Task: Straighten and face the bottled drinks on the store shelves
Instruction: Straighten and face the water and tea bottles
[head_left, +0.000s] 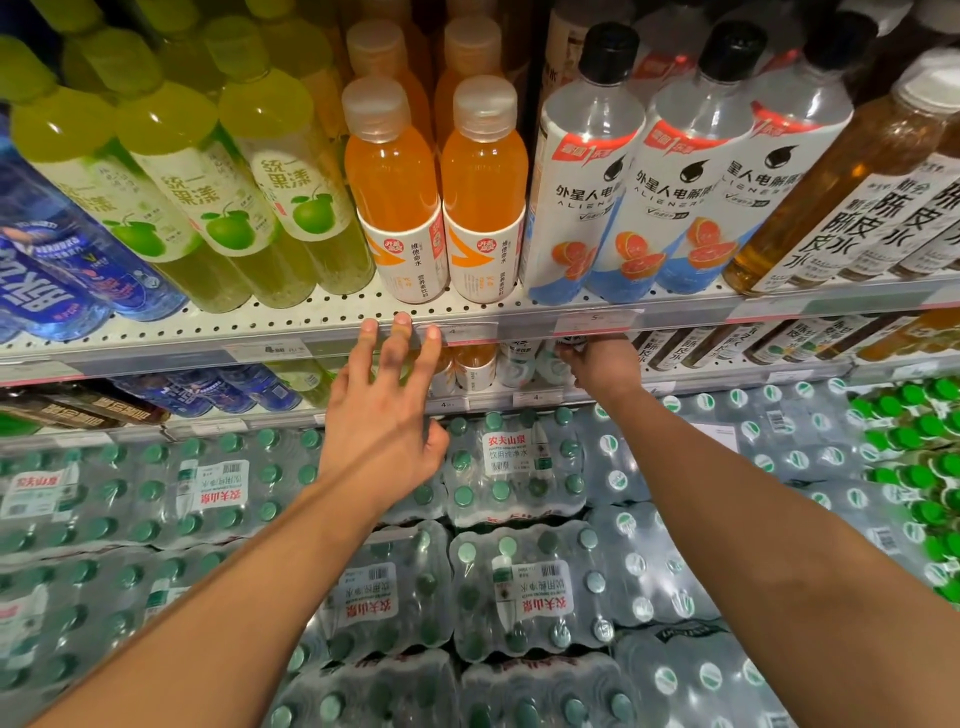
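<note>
- Step in hand, likely: facing bottles on the lower shelf (675, 384).
- Right hand (602, 364) grips a bottle (569, 344) under the upper shelf.
- Left hand (384, 415) is released, fingertips on the shelf edge (291, 343).
- Next: turn the label forward.

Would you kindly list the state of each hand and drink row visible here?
Left hand: open, fingertips on the upper shelf edge.
Right hand: reaching under that shelf, grip on a bottle there.
Orange bottles: upright, labels forward.
Green bottles: upright, labels forward.
</note>
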